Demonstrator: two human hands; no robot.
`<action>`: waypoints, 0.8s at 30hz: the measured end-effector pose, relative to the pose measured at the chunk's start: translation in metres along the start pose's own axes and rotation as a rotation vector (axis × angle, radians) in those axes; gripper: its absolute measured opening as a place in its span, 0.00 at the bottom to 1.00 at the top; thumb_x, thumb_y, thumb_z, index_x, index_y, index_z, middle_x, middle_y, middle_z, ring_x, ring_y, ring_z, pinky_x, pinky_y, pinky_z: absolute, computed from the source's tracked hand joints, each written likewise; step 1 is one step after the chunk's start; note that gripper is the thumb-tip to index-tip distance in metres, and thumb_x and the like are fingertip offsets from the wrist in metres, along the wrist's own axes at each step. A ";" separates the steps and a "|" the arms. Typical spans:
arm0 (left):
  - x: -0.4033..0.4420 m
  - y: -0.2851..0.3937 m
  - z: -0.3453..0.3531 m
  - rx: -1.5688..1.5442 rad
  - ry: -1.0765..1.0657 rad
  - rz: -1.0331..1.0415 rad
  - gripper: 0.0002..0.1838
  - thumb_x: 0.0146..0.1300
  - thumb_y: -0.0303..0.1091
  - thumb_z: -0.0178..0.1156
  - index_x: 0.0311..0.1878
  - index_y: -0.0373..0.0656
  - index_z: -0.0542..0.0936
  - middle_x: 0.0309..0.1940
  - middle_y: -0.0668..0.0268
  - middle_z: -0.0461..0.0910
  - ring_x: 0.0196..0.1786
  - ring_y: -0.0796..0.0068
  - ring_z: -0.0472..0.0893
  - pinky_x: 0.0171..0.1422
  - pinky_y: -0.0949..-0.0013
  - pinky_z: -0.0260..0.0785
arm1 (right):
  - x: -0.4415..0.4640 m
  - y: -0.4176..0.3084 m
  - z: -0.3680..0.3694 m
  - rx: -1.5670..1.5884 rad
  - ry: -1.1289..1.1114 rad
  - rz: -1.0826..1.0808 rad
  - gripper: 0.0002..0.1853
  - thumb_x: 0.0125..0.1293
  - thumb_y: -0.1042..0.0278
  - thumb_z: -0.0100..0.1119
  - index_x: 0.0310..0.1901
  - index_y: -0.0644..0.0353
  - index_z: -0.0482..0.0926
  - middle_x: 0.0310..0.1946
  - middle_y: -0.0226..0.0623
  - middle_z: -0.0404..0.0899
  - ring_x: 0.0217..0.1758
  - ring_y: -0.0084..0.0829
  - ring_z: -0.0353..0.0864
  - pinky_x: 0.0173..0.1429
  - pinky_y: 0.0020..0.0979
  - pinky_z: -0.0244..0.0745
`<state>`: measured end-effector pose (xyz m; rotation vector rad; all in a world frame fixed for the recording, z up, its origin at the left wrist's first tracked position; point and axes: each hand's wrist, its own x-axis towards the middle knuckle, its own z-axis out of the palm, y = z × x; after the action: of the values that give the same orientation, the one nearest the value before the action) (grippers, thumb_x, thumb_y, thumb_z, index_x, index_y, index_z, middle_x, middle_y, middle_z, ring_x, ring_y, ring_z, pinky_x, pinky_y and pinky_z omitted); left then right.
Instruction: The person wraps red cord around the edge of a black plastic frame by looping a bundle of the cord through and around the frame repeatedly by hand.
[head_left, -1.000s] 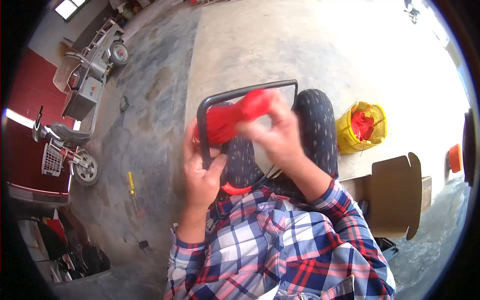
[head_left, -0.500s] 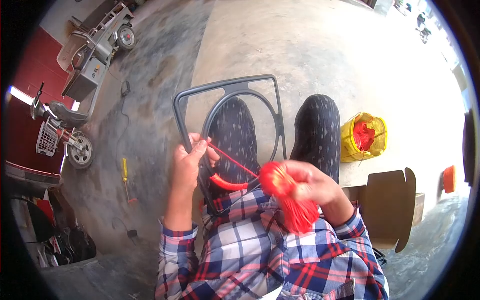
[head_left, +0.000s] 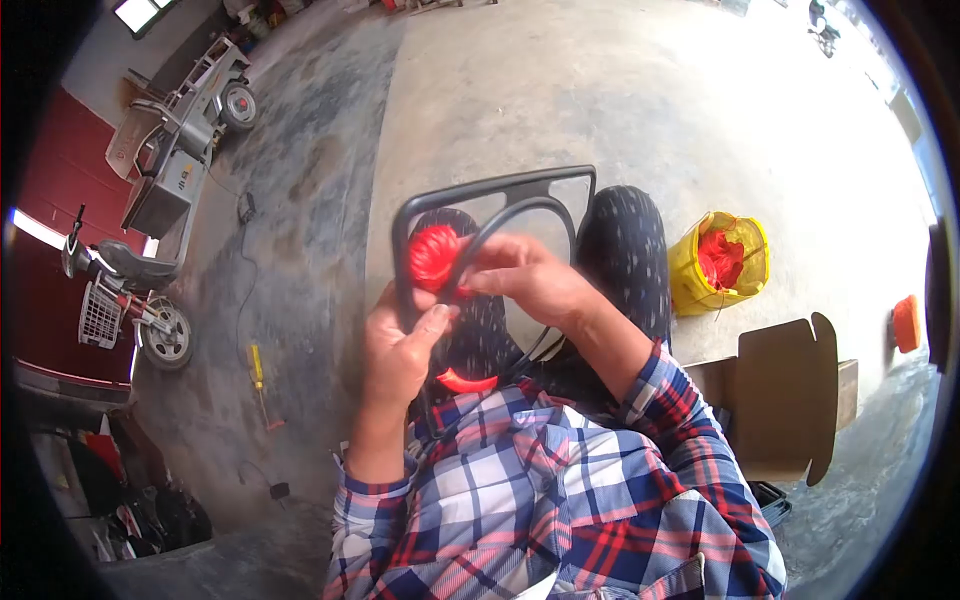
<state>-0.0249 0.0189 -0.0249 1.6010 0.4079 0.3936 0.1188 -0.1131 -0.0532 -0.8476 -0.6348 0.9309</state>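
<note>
A black frame (head_left: 500,188) with a round ring inside it stands tilted over my thighs. Red cord is wound closely round the lower part of the ring, as a red wrapped section (head_left: 468,384). My left hand (head_left: 402,345) is closed on the left side of the frame, thumb and fingers pinched at the ring. A bundle of red cord (head_left: 433,254) is at the ring's left side, partly behind the ring. My right hand (head_left: 530,280) reaches across the ring with its fingers closed on the bundle; the fingertips are blurred and partly hidden.
A yellow bucket (head_left: 686,284) holding red material stands right of my knee. Nearer me is an open cardboard box (head_left: 785,400), with an orange block (head_left: 906,323) beyond. On the left floor lies a yellow-handled tool (head_left: 256,366); a scooter (head_left: 130,265) and three-wheeled cart (head_left: 180,170) stand farther off.
My right hand has carried the cord bundle up and left, from in front of my torso to the ring's left side. The frame has shifted right and tilted.
</note>
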 end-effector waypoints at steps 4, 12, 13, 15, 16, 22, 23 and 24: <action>0.000 -0.020 -0.016 0.000 0.078 0.053 0.01 0.63 0.24 0.60 0.36 0.37 0.80 0.36 0.58 0.84 0.41 0.72 0.83 0.49 0.69 0.74 | -0.026 -0.020 -0.004 -0.229 0.203 0.021 0.10 0.67 0.75 0.59 0.48 0.65 0.80 0.43 0.30 0.82 0.47 0.22 0.79 0.56 0.26 0.72; 0.001 -0.012 -0.004 -0.019 -0.066 0.092 0.05 0.64 0.20 0.58 0.42 0.39 0.76 0.39 0.63 0.83 0.43 0.78 0.81 0.49 0.73 0.72 | -0.081 -0.093 0.088 -0.052 -0.490 -0.652 0.20 0.69 0.55 0.57 0.50 0.66 0.80 0.47 0.40 0.81 0.51 0.29 0.78 0.58 0.31 0.70; 0.000 -0.010 -0.004 -0.042 -0.069 0.073 0.05 0.64 0.20 0.58 0.41 0.39 0.76 0.39 0.63 0.83 0.43 0.77 0.81 0.48 0.74 0.71 | -0.084 -0.092 0.093 -0.023 -0.519 -0.663 0.21 0.69 0.55 0.57 0.50 0.66 0.80 0.47 0.40 0.81 0.51 0.30 0.78 0.58 0.31 0.70; -0.001 -0.013 -0.006 -0.015 -0.044 0.093 0.04 0.64 0.20 0.58 0.40 0.39 0.76 0.39 0.63 0.83 0.43 0.77 0.81 0.47 0.74 0.72 | -0.085 -0.089 0.099 0.005 -0.543 -0.682 0.21 0.69 0.54 0.56 0.50 0.67 0.80 0.47 0.40 0.81 0.51 0.30 0.78 0.57 0.32 0.71; -0.001 -0.014 -0.006 -0.001 -0.032 0.105 0.04 0.64 0.20 0.58 0.40 0.39 0.76 0.39 0.64 0.82 0.43 0.77 0.81 0.47 0.74 0.72 | -0.086 -0.088 0.101 0.022 -0.556 -0.693 0.21 0.69 0.54 0.56 0.50 0.67 0.80 0.47 0.41 0.81 0.51 0.30 0.78 0.57 0.32 0.71; -0.003 -0.007 -0.002 0.009 -0.037 0.079 0.02 0.64 0.21 0.58 0.37 0.38 0.76 0.39 0.63 0.82 0.43 0.75 0.82 0.48 0.73 0.73 | -0.090 -0.083 0.109 0.069 -0.576 -0.716 0.23 0.69 0.52 0.56 0.49 0.67 0.80 0.47 0.42 0.81 0.50 0.32 0.78 0.57 0.33 0.71; -0.003 -0.006 -0.003 -0.003 -0.031 0.088 0.02 0.64 0.21 0.58 0.37 0.38 0.76 0.39 0.63 0.82 0.43 0.74 0.82 0.48 0.73 0.73 | -0.091 -0.081 0.110 0.076 -0.577 -0.720 0.23 0.69 0.52 0.56 0.49 0.67 0.80 0.47 0.42 0.81 0.50 0.32 0.78 0.56 0.34 0.71; -0.003 -0.007 -0.002 -0.018 -0.026 0.092 0.02 0.64 0.21 0.58 0.37 0.38 0.76 0.39 0.63 0.82 0.43 0.74 0.82 0.48 0.73 0.73 | -0.092 -0.079 0.111 0.088 -0.581 -0.720 0.23 0.69 0.51 0.55 0.49 0.67 0.81 0.47 0.43 0.81 0.50 0.33 0.78 0.56 0.34 0.71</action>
<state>-0.0285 0.0195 -0.0319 1.6100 0.3109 0.4446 0.0236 -0.1822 0.0616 -0.2057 -1.2851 0.5205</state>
